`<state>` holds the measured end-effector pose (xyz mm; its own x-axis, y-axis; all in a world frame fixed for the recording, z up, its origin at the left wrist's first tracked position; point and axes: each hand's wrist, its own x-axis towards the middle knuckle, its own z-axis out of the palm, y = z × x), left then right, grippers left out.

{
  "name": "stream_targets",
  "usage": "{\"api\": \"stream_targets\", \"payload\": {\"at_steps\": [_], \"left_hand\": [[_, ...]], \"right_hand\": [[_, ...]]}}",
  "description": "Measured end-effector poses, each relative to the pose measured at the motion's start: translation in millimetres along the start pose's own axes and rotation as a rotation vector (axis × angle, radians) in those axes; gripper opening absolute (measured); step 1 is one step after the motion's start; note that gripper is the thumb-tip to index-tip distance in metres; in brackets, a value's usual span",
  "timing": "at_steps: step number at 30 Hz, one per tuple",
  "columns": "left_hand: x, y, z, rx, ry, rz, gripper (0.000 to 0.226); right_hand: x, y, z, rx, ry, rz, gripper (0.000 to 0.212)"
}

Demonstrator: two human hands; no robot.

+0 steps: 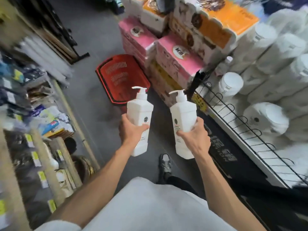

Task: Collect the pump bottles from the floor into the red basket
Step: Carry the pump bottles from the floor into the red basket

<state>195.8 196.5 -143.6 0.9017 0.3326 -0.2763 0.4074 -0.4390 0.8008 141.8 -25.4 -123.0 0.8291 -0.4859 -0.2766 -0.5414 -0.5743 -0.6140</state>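
1. The red basket (122, 79) sits on the floor (93, 47), beside tissue packs (176, 59).
2. Both hands curl round pump bottles (mid-air, short of the basket): left hand (131, 129) on the left bottle (140, 112), right hand (194, 135) on the right bottle (182, 114).

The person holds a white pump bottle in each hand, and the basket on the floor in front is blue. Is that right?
Not quite. The basket is red, not blue, as the head view shows. The rest holds: the left hand grips the left pump bottle, the right hand grips the right pump bottle, both white, and the basket sits on the floor in front.
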Motion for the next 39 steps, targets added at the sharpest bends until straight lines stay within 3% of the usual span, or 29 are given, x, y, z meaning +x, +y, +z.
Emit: {"api": "stream_targets", "payload": {"at_steps": [7, 16, 23, 32, 39], "left_hand": [[68, 11, -12, -0.015, 0.147, -0.142, 0.076], [155, 14, -15, -0.092, 0.262, -0.311, 0.079], [234, 6, -36, -0.124, 0.271, -0.382, 0.080], [358, -12, -82, -0.046, 0.187, -0.394, 0.075], [446, -18, -59, -0.036, 0.148, -0.456, 0.077]], "right_hand": [[76, -67, 37, -0.027, -0.164, -0.123, 0.071], [176, -152, 86, -0.103, -0.292, -0.222, 0.079], [214, -217, 145, -0.175, -0.351, -0.239, 0.084], [241, -292, 224, -0.211, -0.320, -0.127, 0.085], [291, -316, 279, -0.219, -0.365, -0.063, 0.084]]}}
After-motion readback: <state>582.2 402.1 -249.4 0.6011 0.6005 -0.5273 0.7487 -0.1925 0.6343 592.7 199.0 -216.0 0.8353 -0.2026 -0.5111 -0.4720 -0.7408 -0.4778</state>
